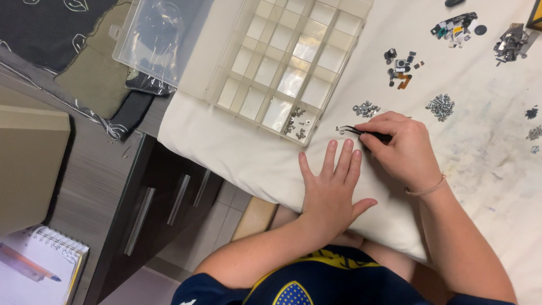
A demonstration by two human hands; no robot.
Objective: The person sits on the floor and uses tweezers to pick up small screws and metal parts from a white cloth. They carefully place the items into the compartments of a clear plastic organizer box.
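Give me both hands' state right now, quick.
Left hand: open, flat on the white cloth, holding nothing.
Right hand: closed on black tweezers, whose tips grip a small metal part.

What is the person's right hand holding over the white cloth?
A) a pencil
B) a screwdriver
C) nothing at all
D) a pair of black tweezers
D: the right hand pinches a pair of black tweezers whose tips point toward the clear compartment box, while the left hand lies flat on the white cloth.
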